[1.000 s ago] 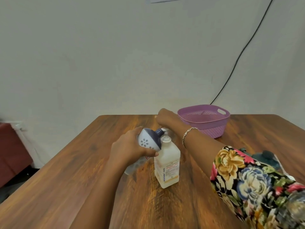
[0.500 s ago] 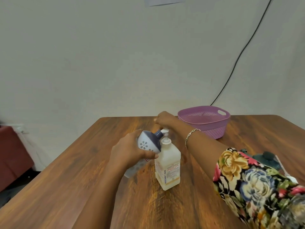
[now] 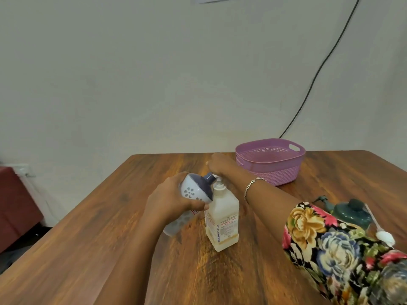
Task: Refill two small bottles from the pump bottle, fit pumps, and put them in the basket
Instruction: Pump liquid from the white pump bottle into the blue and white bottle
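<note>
Only the head cam on this one, so here goes. The pump bottle (image 3: 222,219) stands upright on the wooden table (image 3: 110,249), about mid-table and a bit nearer to me than the far edge. My left hand (image 3: 169,201) has its fingers wrapped round the small bottle (image 3: 193,191), the white one with the flower print and dark blue shoulder. It's tipped over to the right so its neck sits right at the pump's spout, touching or as good as. My right hand (image 3: 220,167) reaches across from the right and sits on top of the pump head. I only see the back of it, so I can't tell if the fingers are flat or curled. There's a bracelet (image 3: 253,186) on that wrist and a floral sleeve (image 3: 341,249) filling the near right corner. The purple basket (image 3: 271,164) is far right on the table, well apart from both bottles. Behind the sleeve, a dark green bottle (image 3: 352,213) is half hidden, with a loose white pump (image 3: 384,236) just beside it on the near side. Compared with a second ago, hardly anything has moved: same hold on the small bottle, same tilt, and the pump bottle hasn't shifted. The right hand looks a touch lower on the pump head than it was.
</note>
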The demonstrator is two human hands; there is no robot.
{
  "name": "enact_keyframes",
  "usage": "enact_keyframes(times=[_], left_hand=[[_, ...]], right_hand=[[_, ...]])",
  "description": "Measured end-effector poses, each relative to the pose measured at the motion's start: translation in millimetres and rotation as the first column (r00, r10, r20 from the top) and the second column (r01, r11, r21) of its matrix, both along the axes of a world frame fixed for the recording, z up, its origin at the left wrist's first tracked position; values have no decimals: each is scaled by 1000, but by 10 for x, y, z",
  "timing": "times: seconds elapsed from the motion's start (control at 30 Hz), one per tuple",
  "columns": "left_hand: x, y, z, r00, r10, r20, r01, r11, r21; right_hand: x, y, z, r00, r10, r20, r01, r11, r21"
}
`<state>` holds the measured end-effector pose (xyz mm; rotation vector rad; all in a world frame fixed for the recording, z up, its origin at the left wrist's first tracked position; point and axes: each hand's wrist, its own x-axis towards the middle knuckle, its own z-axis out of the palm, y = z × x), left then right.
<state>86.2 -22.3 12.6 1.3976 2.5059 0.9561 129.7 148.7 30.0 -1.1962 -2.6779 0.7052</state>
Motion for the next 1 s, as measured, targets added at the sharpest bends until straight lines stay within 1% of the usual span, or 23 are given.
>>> enact_keyframes(times=[0.07, 0.1, 0.2, 0.33, 0.43, 0.5, 0.6, 0.7, 0.87, 0.93, 1.0], left_hand=[[12, -7, 50, 1000, -4, -18, 4, 1000, 15], [18, -5, 73, 999, -5, -33, 6, 1000, 13], [-2, 7, 81, 999, -5, -34, 5, 1000, 9], [-24, 3, 18, 998, 3, -58, -5, 1000, -26], [5, 1, 0, 999, -7, -41, 5, 999, -43], [9, 3, 3, 1000, 0, -14, 0, 999, -34], [4, -13, 28, 1000, -6, 31, 5, 1000, 6], [-12, -22, 69, 1000, 3, 1, -3, 1000, 6], [-26, -2, 41, 999, 19, -41, -20, 1000, -22], [-17, 3, 6, 999, 20, -46, -22, 999, -38], [-8, 2, -14, 1000, 20, -18, -21, 999, -36]], right_hand=[[4, 22, 67, 998, 19, -62, -21, 999, -32], [-2, 38, 101, 997, 38, -65, -41, 998, -39], [-48, 28, 131, 999, 46, 4, -46, 998, -38], [-75, -16, -25, 999, 3, 47, -7, 996, 85], [-42, -39, -67, 997, 53, 55, -56, 997, 53], [-26, -48, -46, 997, 67, 30, -69, 996, 50], [-41, -31, 40, 996, 80, -48, -78, 996, 44], [-31, -12, 180, 993, 80, -91, -77, 997, 31], [-3, -50, 71, 1000, -18, -6, 19, 989, 146], [5, -72, 1, 999, -47, -3, 47, 972, 229], [16, -79, -36, 999, -49, -12, 50, 968, 246]])
